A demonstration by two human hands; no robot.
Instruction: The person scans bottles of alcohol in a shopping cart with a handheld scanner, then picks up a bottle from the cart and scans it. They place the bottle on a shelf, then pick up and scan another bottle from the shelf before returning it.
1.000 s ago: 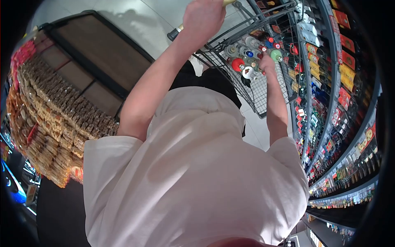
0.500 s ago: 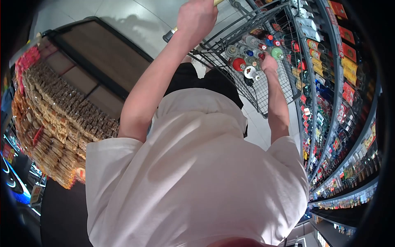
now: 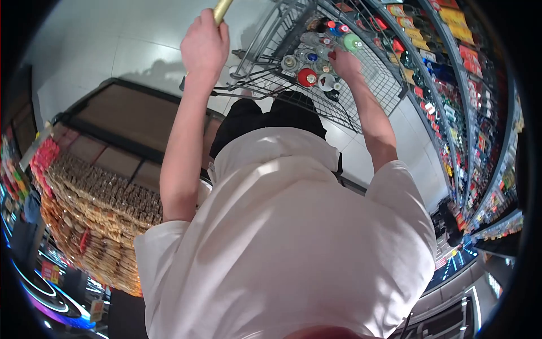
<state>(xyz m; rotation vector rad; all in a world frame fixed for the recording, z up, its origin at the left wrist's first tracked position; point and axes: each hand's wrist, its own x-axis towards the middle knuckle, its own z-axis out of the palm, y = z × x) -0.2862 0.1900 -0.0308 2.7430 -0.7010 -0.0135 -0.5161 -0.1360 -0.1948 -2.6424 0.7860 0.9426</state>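
My left hand (image 3: 204,48) is closed around the pale yellow handle bar (image 3: 222,9) of a wire shopping cart (image 3: 370,76). My right hand (image 3: 345,65) reaches into the basket, fingers curled at a dark red bottle top (image 3: 332,55); the bottle's body is hidden among the others. Around it lie several bottles: a green one (image 3: 353,42) just beyond the fingers, one with a blue cap (image 3: 312,57), one with a round red top (image 3: 306,77) and one with a white-rimmed top (image 3: 326,83). The bottles cluster at the handle side of the basket.
Shelves (image 3: 446,85) packed with bottles and boxes curve along the right. To the left stands a brown-topped display stand (image 3: 130,110), with packaged snacks (image 3: 101,192) piled beside it. Pale floor tiles (image 3: 141,51) show beyond the cart.
The view has turned, so the cart and both hands appear further left and the shelves tilt differently. My left hand stays on the handle, my right hand in the basket.
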